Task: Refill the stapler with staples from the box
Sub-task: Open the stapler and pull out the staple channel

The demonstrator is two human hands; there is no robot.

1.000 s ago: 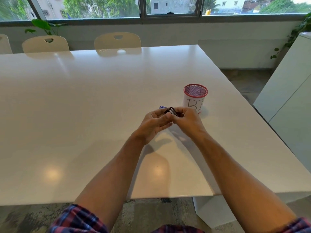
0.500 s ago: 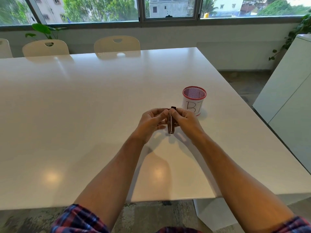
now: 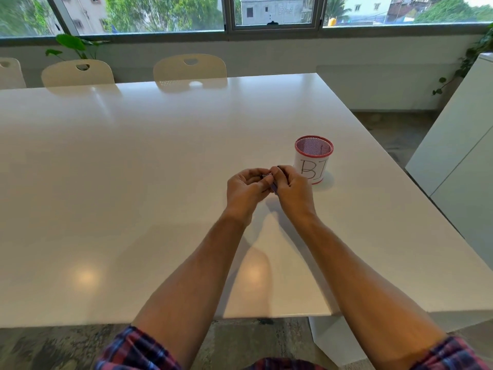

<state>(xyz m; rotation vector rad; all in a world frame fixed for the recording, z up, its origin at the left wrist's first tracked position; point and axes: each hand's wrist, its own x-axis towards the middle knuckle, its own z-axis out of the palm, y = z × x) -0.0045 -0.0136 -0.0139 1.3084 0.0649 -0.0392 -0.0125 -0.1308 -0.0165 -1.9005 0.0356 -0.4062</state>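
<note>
Both hands meet above the white table [image 3: 133, 182], just left of the cup. My left hand [image 3: 246, 192] and my right hand [image 3: 292, 192] have curled fingers that pinch a small dark and bluish stapler [image 3: 272, 185] between them. Only a thin sliver of the stapler shows between the fingertips; the rest is hidden by the fingers. I cannot make out the staple box or any loose staples; they may be hidden inside the hands.
A white mesh pen cup [image 3: 313, 161] with a red rim and "BI" written on it stands just right of my right hand. Cream chairs [image 3: 190, 69] line the table's far side. A white cabinet [image 3: 464, 156] stands off the right edge.
The stapler, held upright and plainly visible half a second ago, is now mostly covered by my fingers. Both hands have closed tighter together and stay in the same spot.
</note>
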